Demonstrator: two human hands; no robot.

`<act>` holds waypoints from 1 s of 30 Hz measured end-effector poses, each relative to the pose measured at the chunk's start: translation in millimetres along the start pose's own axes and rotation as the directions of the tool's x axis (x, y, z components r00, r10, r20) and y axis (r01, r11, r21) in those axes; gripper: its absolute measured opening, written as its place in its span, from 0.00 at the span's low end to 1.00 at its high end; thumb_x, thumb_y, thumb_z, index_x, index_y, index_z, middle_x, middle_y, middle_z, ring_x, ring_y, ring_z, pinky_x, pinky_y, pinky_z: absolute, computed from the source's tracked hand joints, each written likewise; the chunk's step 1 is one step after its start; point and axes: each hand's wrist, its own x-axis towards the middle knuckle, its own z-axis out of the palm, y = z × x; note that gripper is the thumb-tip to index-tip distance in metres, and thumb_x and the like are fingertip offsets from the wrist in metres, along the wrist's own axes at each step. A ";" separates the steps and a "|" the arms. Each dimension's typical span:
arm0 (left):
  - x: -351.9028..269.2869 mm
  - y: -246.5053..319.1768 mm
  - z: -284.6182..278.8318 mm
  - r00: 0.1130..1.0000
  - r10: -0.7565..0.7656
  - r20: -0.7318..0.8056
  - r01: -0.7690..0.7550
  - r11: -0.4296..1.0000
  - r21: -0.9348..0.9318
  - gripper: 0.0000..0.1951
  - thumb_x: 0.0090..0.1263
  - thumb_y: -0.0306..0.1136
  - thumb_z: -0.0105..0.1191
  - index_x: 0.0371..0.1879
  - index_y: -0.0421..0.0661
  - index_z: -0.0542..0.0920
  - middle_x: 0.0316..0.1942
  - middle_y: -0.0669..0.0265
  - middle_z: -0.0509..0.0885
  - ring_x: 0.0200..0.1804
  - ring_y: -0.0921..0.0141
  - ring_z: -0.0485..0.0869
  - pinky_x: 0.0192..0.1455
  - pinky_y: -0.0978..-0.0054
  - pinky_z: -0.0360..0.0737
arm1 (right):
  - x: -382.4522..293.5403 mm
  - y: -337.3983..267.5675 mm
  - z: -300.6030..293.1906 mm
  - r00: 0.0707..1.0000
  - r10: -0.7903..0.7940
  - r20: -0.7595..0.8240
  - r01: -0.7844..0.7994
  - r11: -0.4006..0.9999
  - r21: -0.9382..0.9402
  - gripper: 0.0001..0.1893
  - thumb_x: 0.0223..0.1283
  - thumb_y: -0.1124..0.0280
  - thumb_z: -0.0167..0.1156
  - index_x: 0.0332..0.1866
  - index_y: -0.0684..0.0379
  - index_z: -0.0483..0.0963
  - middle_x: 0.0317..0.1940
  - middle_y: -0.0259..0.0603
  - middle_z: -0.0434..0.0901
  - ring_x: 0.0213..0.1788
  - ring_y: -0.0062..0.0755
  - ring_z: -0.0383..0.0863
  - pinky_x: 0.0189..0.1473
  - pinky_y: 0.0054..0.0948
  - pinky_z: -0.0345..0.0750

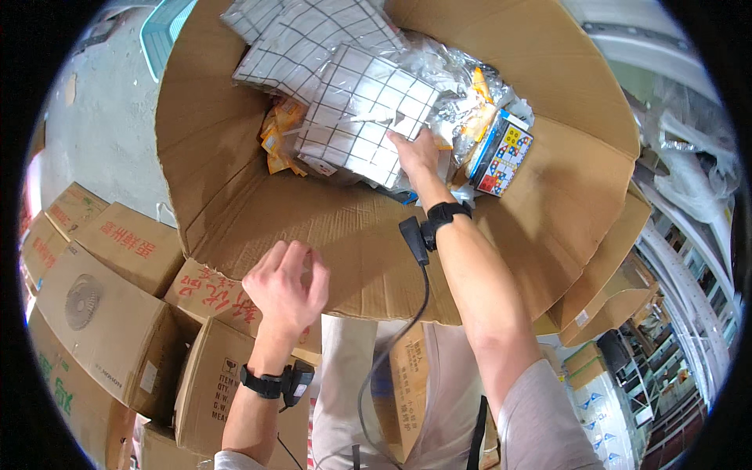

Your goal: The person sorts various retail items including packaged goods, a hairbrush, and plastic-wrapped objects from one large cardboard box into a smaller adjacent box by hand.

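Observation:
A large open cardboard box (376,252) stands before me. My right hand (418,154) reaches inside, its thumb and fingers at the lower right edge of a white, black-checked packet in clear plastic (364,111); whether it grips the packet is unclear. More checked packets (294,53) lie behind it to the upper left. A boxed board game (505,161) leans to the right of my hand. Orange packages (282,135) and crumpled clear plastic (458,70) lie around the packets. My left hand (288,285) hovers by the box's near left rim, fingers curled, holding nothing visible.
Several cardboard cartons (100,311) are stacked at the left. A turquoise plastic basket (161,35) stands at the upper left on the grey floor (106,129). Metal shelving parts (687,258) are at the right. A black cable (376,364) hangs from my right wristband.

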 end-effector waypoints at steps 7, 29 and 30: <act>4.0 2.4 1.0 0.994 -0.018 0.110 0.018 1.000 0.000 0.06 0.60 0.33 0.59 0.25 0.47 0.78 0.21 0.64 0.77 0.22 0.62 0.79 0.25 0.65 0.75 | -32.3 15.0 -39.2 0.898 -0.371 -0.236 0.436 0.822 0.367 0.18 0.66 0.75 0.61 0.58 0.68 0.70 0.54 0.49 0.80 0.56 0.33 0.77 0.62 0.34 0.71; 7.3 4.4 3.4 0.997 -0.007 0.076 0.010 0.999 -0.034 0.07 0.58 0.33 0.60 0.23 0.49 0.76 0.19 0.67 0.73 0.20 0.65 0.77 0.21 0.67 0.73 | -44.6 -140.1 -101.8 0.577 -0.790 -0.207 0.746 0.613 -0.259 0.16 0.63 0.67 0.65 0.51 0.64 0.74 0.42 0.48 0.82 0.45 0.40 0.83 0.47 0.35 0.78; 7.0 3.3 1.4 0.996 -0.017 0.082 0.019 0.999 -0.030 0.05 0.58 0.32 0.60 0.24 0.48 0.78 0.19 0.67 0.74 0.20 0.64 0.77 0.21 0.67 0.73 | -51.0 -135.5 -80.2 0.730 -0.679 -0.075 0.682 0.732 0.008 0.11 0.63 0.67 0.64 0.45 0.61 0.77 0.34 0.44 0.84 0.37 0.39 0.85 0.41 0.37 0.79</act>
